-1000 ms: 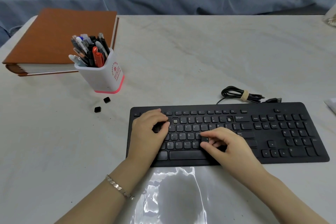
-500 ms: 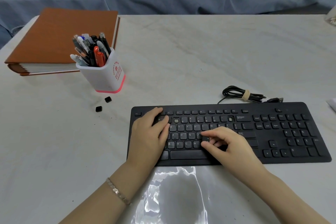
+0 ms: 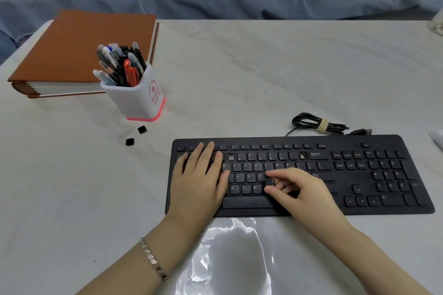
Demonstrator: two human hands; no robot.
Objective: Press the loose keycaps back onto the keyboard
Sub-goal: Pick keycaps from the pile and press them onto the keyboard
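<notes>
At lower centre, the right grip (image 3: 306, 191) pinches a keycap (image 3: 271, 182) over the keyboard (image 3: 347, 183); the left grip (image 3: 199, 179) lies flat, released, on its left keys.

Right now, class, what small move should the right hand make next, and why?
Probably carry the small black keycap pinched by the right hand to the bare socket beside Backspace on the flat black keyboard: its face seems to show "=".

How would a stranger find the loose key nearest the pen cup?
Find the white pen cup left of the keyboard. Two black keycaps lie in front of its pink base. Pick the right keycap, closer to the cup than the left keycap.
</notes>
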